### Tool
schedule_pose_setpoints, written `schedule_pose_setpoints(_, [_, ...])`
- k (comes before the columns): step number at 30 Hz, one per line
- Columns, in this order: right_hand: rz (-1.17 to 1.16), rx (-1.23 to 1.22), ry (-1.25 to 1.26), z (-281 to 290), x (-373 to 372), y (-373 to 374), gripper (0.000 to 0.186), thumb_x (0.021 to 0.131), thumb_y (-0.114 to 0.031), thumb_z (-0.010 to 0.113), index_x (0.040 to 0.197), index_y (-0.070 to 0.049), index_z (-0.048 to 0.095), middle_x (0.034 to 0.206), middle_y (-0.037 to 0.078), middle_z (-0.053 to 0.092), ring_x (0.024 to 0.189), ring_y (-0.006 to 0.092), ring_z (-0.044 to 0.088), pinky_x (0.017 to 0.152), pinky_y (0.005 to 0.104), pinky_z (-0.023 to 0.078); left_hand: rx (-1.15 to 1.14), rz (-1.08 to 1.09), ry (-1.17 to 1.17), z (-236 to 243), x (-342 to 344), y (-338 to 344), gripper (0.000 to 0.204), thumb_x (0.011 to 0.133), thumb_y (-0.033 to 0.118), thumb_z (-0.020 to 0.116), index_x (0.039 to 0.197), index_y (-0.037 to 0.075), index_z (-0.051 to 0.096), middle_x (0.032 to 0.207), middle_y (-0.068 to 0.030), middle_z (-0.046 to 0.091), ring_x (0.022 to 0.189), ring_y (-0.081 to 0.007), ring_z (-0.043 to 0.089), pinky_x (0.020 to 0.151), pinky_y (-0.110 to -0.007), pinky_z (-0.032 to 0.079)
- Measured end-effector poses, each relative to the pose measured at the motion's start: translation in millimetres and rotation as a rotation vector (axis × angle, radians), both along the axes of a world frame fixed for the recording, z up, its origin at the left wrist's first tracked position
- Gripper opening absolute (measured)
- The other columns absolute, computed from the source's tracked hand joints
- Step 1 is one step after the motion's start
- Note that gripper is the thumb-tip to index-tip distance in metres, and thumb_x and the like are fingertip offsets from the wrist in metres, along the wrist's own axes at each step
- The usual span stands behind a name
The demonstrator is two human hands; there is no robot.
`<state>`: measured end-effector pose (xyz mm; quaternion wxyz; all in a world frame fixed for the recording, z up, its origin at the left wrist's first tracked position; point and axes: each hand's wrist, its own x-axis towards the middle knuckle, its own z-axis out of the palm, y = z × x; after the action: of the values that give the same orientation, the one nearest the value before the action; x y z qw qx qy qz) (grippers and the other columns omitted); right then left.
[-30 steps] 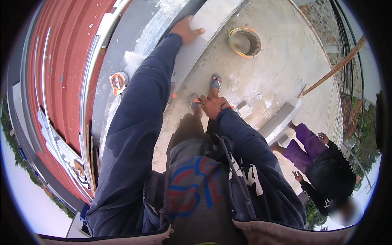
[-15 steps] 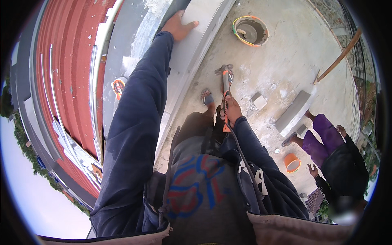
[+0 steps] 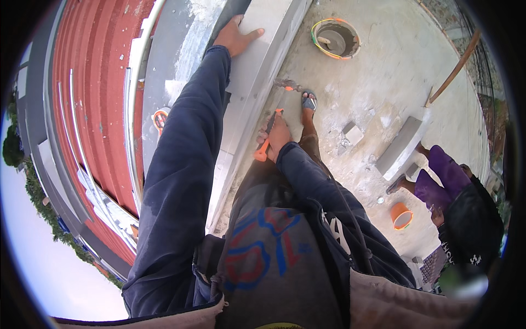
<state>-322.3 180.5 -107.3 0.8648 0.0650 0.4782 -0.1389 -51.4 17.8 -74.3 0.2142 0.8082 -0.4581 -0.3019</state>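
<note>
- Hammer (image 3: pixel 263 149): mid-view, seen just beyond the three-o'clock side of the pale block (image 3: pixel 249 82); blurred head points between twelve and one.
- My right hand (image 3: pixel 281 134): fingers wrapped snugly round the orange-and-dark handle.
- My left hand (image 3: pixel 235 40), near twelve: laid on the block, thumb splayed wide; cannot tell whether the fingertips hook its edge.
- Tape measure (image 3: pixel 160 119), ten o'clock: beside my left sleeve (image 3: pixel 183 159).
- Floor (image 3: pixel 394 66): bucket with grey contents (image 3: pixel 350 54) at one, orange bucket (image 3: pixel 401 214) near four.

Smooth matt block (image 3: pixel 249 71); plastic-looking hammer handle (image 3: pixel 262 152); matt cloth sleeve (image 3: pixel 181 148).
</note>
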Motion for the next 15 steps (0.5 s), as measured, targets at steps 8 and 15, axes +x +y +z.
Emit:
schedule_pose_setpoints(8, [0.058, -0.086, 0.014, 0, -3, -2, 0.037, 0.114, -0.050, 0.036, 0.111, -0.015, 0.048, 0.077, 0.003, 0.049, 0.057, 0.0163, 0.045, 0.055, 0.0356, 0.040, 0.042, 0.048, 0.059, 19, -9, -1, 0.102, 0.086, 0.054, 0.083, 0.157, -0.006, 0.041, 0.142, -0.0282, 0.063, 0.129, -0.0327, 0.066, 0.115, -0.038, 0.048])
schedule_pose_setpoints(15, [-0.013, -0.084, 0.077, -5, 10, -15, 0.035, 0.114, -0.050, 0.038, 0.109, -0.016, 0.047, 0.079, 0.002, 0.050, 0.055, 0.0158, 0.045, 0.051, 0.0358, 0.041, -0.006, 0.019, 0.087, 11, -8, -1, 0.104, 0.087, 0.058, 0.083, 0.158, -0.004, 0.040, 0.145, -0.0295, 0.061, 0.128, -0.0341, 0.066, 0.114, -0.040, 0.048])
